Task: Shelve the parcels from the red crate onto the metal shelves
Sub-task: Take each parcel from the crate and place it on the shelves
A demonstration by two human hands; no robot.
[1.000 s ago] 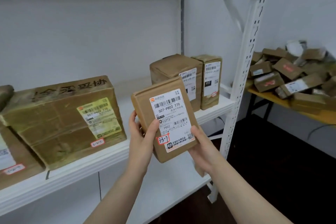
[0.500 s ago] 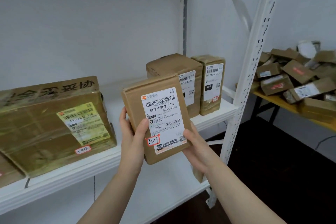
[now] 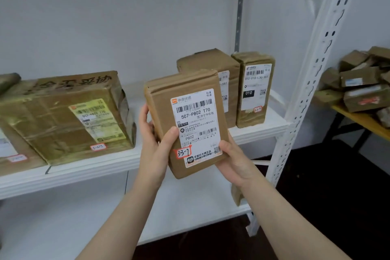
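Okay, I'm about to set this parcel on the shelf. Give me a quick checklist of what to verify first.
1. Grip: left hand and right hand both hold the parcel, thumbs on its front: ok.
2. Label faces outward and reads upright: ok.
3. Free spot on the shelf between the large box and the upright parcel: some bare surface shows, but the held parcel hides its width: cannot tell.
4. That upright parcel and its neighbour stand straight, not leaning into the spot: ok.
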